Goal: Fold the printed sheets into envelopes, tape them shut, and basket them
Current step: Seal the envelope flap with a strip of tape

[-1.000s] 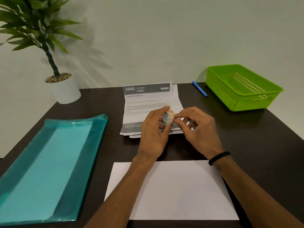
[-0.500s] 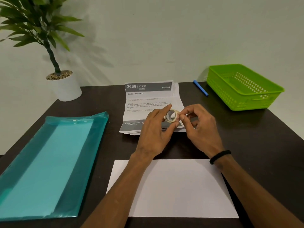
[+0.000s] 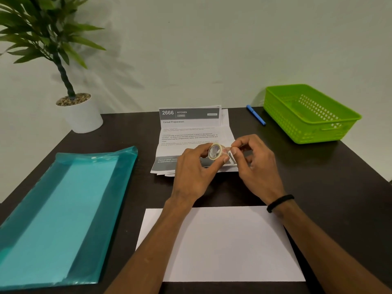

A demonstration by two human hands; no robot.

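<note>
Translucent tape roll (image 3: 214, 151) upright, held over creased printed sheets (image 3: 188, 132)

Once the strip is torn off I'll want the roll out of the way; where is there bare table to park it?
Bare dark table lies right of the right hand, between the green basket and the blank white sheet. A narrower strip runs between the teal folder and the printed sheets. The middle is crowded by both hands and the tape roll.
</note>
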